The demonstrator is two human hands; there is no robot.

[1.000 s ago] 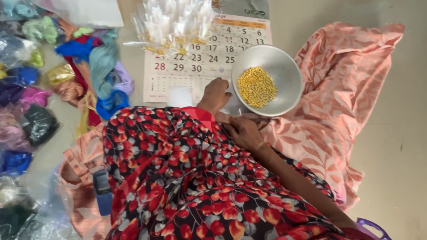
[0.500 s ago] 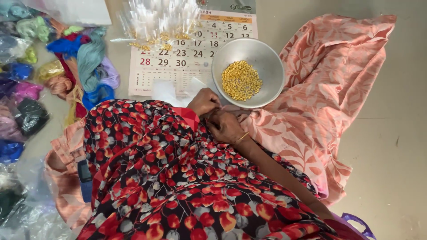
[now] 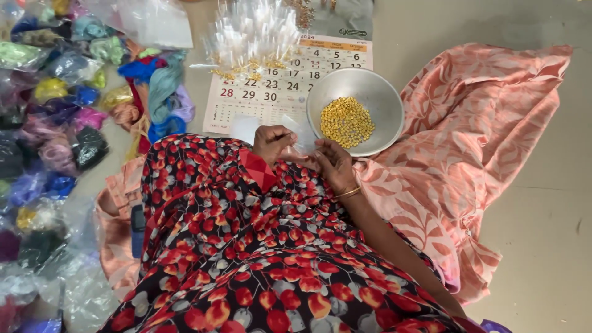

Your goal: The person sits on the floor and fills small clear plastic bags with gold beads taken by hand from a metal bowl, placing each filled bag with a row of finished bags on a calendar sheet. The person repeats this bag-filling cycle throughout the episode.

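Below the round metal bowl [image 3: 356,92] of small golden beads [image 3: 346,121], the left hand [image 3: 271,142] and right hand [image 3: 333,164] meet over the red-flowered black lap cloth [image 3: 246,246], fingers pinched narrow on a small clear plastic pouch [image 3: 302,137]. Beside the bowl lies a paper calendar [image 3: 271,92] under a heap of clear pouches [image 3: 256,31].

Left hand [image 3: 271,143] is curled, fingers bent inward, close beside the right hand [image 3: 333,165] just below the metal bowl [image 3: 376,86]. Right forearm extends down-right, a bangle at its wrist; fingers pinched.
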